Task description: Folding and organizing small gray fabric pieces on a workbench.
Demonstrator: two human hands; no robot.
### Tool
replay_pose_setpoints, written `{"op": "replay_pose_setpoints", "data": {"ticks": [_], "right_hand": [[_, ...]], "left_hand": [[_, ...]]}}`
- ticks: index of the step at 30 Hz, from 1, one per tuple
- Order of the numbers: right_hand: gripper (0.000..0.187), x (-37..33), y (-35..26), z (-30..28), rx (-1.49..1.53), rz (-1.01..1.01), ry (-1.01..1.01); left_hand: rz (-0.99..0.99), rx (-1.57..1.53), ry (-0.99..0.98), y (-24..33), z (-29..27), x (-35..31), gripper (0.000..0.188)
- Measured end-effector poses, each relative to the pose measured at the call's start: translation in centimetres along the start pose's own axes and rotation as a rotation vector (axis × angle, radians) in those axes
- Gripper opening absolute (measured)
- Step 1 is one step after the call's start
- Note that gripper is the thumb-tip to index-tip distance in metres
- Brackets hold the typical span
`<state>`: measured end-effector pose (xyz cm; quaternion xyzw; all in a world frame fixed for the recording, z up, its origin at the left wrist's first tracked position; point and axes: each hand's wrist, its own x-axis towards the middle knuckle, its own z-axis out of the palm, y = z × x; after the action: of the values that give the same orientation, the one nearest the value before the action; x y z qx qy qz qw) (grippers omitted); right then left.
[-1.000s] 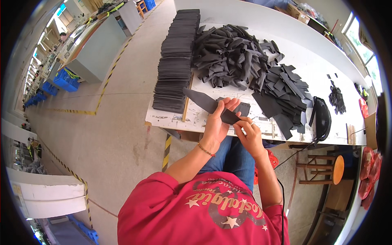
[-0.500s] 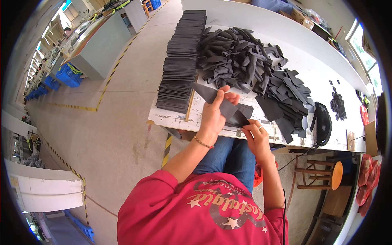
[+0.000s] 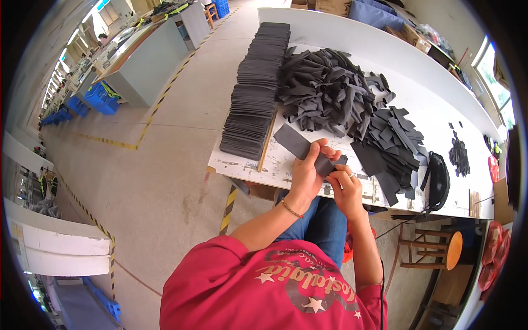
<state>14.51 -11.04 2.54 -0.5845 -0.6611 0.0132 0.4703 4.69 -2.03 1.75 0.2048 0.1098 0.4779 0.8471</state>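
Where the left hand (image 3: 309, 175) grips the dark strip (image 3: 291, 141), its fingers cover part of the middle; the lower end is hard to make out at the right hand (image 3: 347, 190). Held above the near edge of the white table (image 3: 432, 118), the strip runs lengthwise from upper left to lower right. The left thumb and fingers pinch it; the right fingers curl, their exact grip impossible to tell.
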Motion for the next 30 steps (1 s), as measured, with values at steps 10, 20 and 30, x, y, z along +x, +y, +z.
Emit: {"op": "replay_pose_setpoints", "data": {"ticks": [10,20,30], "right_hand": [[0.012,0.0,0.2,0.6,0.019,0.037,-0.006],[0.010,0.2,0.3,0.7,0.030,0.056,-0.023],[0.010,0.4,0.4,1.1,0.048,0.072,-0.034]], "left_hand": [[0.047,0.015,0.044,-0.9,0.2,-0.5,0.036],[0.044,-0.001,0.048,-1.1,-0.2,-0.4,0.035],[0.050,0.012,0.048,-0.9,-0.8,-0.2,0.033]]}}
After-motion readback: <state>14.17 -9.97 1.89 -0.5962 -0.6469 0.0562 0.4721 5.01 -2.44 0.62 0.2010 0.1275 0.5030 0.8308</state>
